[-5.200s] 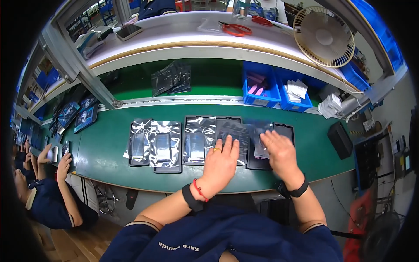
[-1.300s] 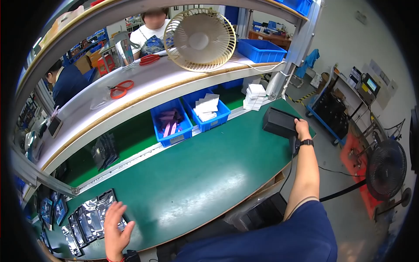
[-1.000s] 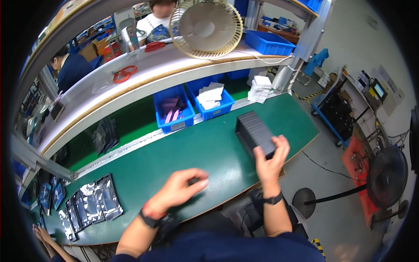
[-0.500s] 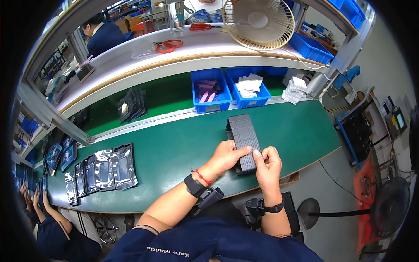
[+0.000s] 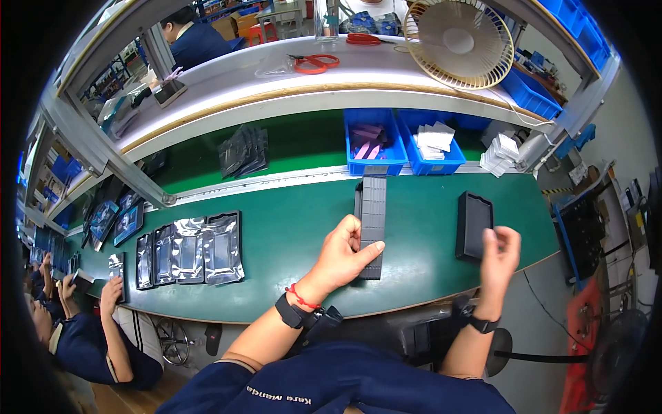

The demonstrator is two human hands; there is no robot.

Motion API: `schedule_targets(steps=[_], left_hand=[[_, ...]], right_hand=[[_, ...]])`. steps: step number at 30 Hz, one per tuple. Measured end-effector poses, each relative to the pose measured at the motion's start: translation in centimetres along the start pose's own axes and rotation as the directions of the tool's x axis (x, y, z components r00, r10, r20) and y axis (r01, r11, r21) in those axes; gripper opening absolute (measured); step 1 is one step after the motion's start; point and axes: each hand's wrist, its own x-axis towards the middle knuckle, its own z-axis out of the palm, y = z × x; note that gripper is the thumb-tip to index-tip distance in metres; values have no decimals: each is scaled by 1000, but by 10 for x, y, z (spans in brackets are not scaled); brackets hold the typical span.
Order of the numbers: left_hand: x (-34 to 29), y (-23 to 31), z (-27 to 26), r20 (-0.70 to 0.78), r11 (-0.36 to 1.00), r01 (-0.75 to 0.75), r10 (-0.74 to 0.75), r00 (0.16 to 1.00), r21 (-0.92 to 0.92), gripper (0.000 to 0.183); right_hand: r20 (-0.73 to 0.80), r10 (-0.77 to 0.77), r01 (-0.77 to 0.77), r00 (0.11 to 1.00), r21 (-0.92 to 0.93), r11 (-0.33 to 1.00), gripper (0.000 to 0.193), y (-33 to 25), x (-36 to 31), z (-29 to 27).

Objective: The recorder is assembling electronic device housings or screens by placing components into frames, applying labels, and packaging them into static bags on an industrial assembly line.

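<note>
My left hand [image 5: 345, 252] is closed round a stack of black plastic trays [image 5: 373, 214], which stands on edge on the green table, its thumb across the near part. A single black tray [image 5: 474, 221] lies to the right, hollow side up. Over that tray's right edge is my right hand [image 5: 501, 259], blurred, with thumb and forefinger apart and nothing seen between them.
Several clear-wrapped black trays [image 5: 224, 248] lie in a row at left. Blue bins [image 5: 376, 168] with purple pieces and white packets [image 5: 434, 138] stand at the back. A shelf above holds red-handled scissors [image 5: 314, 63] and a fan [image 5: 458, 41]. Co-workers sit at far left.
My right hand has left the stack and moved right, where a single tray now lies. My left hand still holds the stack, now more upright in view. The view has shifted left.
</note>
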Motion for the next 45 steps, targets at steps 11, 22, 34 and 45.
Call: schedule_targets(steps=[11,22,34,45], left_hand=[[-23,37,-25,-22,886,-166,194,981,434,21],[-33,44,-80,-329,834,12,204,922,551,23],[-9,25,-7,-22,934,-92,106,994,346,37],[6,1,-30,-91,534,126,-90,992,836,35]], right_hand=[[595,-3,-366,804,498,786,22,-107,-83,95],[624,166,-601,764,593,535,22,-71,-57,92],[669,44,-504,742,514,694,18,-91,-94,87],[586,139,-470,799,463,751,18,-49,-54,56]])
